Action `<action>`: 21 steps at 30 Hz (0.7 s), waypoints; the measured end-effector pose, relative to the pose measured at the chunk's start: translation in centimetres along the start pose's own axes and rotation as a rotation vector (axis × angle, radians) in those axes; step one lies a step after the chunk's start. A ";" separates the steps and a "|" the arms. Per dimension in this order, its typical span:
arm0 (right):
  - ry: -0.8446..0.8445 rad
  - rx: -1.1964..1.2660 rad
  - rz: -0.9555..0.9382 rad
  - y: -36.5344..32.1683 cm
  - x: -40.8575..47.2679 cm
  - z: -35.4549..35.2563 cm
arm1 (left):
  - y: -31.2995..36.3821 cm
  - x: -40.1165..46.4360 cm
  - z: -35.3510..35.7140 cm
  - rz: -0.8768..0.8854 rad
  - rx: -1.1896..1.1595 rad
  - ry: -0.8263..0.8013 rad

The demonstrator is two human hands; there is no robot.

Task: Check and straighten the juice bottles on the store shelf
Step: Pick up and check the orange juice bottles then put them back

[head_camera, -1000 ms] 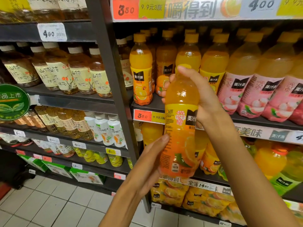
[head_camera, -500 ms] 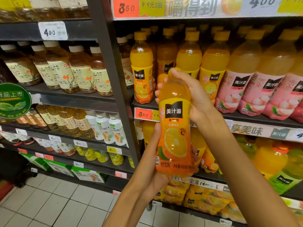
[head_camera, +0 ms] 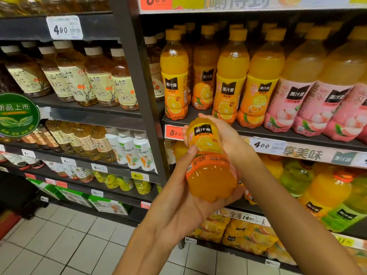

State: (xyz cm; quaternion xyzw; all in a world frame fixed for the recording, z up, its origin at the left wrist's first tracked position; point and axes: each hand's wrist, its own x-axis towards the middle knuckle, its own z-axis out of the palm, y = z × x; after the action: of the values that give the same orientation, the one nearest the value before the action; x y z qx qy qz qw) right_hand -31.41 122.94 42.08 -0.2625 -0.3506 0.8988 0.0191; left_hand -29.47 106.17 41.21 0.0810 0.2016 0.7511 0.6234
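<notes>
You are cradling the orange plastic juice bottle [head_camera: 210, 165] in both hands before the dark metal shelf [head_camera: 278, 133]: your left hand [head_camera: 178, 195] is cupping its base, your right hand [head_camera: 228, 135] is wrapping its tilted-away top.

Gap in front row of orange juice bottles [head_camera: 174, 76] btwn 1st and 3rd, a bottle [head_camera: 203, 76] set further back there, pink-label bottles [head_camera: 297, 92] packed tight to right, dark upright post [head_camera: 137, 86] blocks left, shelf edge [head_camera: 288, 149] below.
</notes>
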 end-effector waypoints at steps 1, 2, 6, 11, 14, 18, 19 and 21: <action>-0.005 0.011 0.001 0.0 0.0 0.0 | 0.0 0.1 0.0 0.012 -0.002 0.006; -0.013 0.020 -0.007 -0.2 -0.1 0.1 | 0.1 0.2 0.0 0.022 -0.001 0.004; -0.068 -0.060 -0.192 -1.7 -0.5 0.9 | -0.3 0.5 -0.6 0.042 0.037 -0.052; -0.234 -0.130 -0.456 -3.5 -1.8 1.5 | 0.0 1.2 -2.5 0.128 0.272 -0.014; -0.231 -0.199 -0.596 -3.5 -2.8 1.6 | 0.7 1.6 -3.4 0.185 0.623 0.081; -0.095 -0.388 -0.717 -2.7 -3.9 1.1 | 0.5 2.3 -4.0 0.296 0.872 0.081; -0.091 -0.404 -0.722 -2.6 -4.3 1.0 | 0.5 2.5 -4.2 0.330 0.912 0.096; -0.124 -0.433 -0.735 -2.2 -5.1 0.8 | 0.8 3.0 -4.6 0.400 0.988 0.120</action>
State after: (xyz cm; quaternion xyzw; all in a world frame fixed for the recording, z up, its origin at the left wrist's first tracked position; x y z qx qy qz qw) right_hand -27.69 122.95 46.31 -0.0638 -0.6018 0.7520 0.2613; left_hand -32.54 108.01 36.98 0.3583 0.5472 0.6742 0.3431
